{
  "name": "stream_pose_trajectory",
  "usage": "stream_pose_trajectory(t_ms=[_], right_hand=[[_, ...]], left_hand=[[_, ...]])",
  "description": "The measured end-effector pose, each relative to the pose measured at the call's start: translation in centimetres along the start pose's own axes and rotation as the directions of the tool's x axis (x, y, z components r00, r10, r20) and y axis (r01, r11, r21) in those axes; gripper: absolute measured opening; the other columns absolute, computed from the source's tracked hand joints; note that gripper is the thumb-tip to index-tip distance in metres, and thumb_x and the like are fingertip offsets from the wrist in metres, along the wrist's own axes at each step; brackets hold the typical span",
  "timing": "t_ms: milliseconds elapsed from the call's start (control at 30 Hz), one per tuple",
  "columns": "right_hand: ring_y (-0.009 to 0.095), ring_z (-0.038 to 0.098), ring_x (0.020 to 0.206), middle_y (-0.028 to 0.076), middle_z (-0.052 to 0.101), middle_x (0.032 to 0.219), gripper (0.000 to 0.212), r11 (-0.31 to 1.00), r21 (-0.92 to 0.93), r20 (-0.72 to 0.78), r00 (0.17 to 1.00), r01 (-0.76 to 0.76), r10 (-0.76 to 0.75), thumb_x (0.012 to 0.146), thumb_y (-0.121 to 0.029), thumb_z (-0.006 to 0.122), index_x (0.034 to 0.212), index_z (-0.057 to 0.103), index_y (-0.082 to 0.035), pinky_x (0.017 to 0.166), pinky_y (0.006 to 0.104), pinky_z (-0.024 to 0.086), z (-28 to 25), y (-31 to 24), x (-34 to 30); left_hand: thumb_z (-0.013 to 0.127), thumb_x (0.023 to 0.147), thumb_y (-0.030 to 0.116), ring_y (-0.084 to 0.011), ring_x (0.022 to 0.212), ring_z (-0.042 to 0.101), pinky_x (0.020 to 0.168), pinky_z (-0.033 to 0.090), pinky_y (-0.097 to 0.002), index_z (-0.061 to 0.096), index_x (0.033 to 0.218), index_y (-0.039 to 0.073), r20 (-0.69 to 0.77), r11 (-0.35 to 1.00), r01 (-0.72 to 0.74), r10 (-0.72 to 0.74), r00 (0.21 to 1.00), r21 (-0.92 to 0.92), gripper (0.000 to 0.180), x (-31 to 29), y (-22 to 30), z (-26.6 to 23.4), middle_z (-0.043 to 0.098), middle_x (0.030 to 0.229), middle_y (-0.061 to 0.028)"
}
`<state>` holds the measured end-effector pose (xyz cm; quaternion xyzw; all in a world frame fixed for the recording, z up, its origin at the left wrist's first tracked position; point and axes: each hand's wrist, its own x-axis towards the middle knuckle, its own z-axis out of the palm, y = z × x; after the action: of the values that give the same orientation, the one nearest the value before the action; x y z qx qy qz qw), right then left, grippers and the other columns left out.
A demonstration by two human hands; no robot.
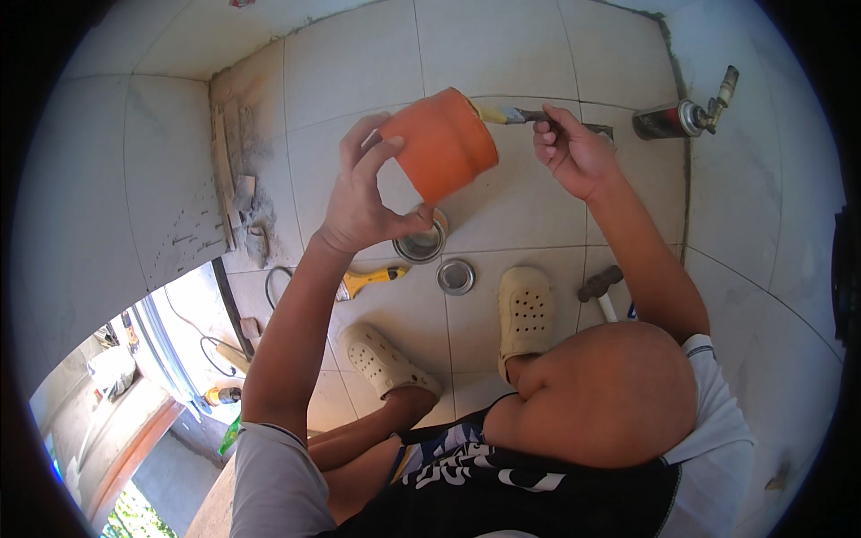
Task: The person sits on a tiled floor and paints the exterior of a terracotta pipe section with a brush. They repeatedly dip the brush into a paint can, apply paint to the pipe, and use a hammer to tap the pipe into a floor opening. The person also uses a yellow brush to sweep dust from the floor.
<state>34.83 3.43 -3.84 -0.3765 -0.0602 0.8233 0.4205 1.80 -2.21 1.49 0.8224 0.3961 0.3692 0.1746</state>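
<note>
My left hand (363, 184) grips an orange pot-shaped vessel (444, 143), thumb below and fingers over its left end, holding it tilted above the floor. In my closed right hand (576, 151) is a paintbrush (516, 116) with a dark handle. Its pale yellowish bristles reach the upper right rim of the vessel; whether the tip goes inside is hard to make out. Beneath the vessel an open metal can (421, 246) stands on the tiles, partly hidden by my left thumb. A round metal lid (456, 277) lies beside it.
A yellow-handled brush (375, 280) lies left of the can. At the far right is a gas canister with a torch head (668, 120). A hammer (603, 285) rests near my right knee. Wood scraps and debris (247, 193) line the left wall; clogs (526, 309) cover my feet.
</note>
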Motion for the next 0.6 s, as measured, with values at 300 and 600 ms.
stream_pose_trajectory(t_ms=[300,600], right_hand=[[0.015,0.054,0.091,0.007,0.062,0.103,0.025,0.942,0.119,0.297,0.894,0.315,-0.336,0.109,-0.025,0.057,0.122,0.059,-0.004,0.077,0.0285,0.047,1.3,-3.6,-1.4],[0.021,0.053,0.097,0.014,0.065,0.115,0.031,0.950,0.115,0.497,0.811,0.291,-0.308,0.101,-0.022,0.053,0.125,0.061,-0.004,0.082,0.0341,0.045,4.0,-2.7,-2.2]], left_hand=[[0.090,0.069,0.016,-0.0333,0.138,0.048,0.111,0.049,-0.0476,0.027,0.152,0.011,0.082,0.763,0.417,-0.437,0.896,-0.493,0.104,0.5,0.4,0.2,0.042,0.146,-0.0189],[0.063,0.088,0.058,-0.0313,0.135,0.055,0.104,0.054,-0.0505,0.030,0.157,0.007,0.461,-0.019,0.559,-0.589,0.664,-0.829,0.092,2.4,1.3,0.3,0.049,0.151,-0.0188]])
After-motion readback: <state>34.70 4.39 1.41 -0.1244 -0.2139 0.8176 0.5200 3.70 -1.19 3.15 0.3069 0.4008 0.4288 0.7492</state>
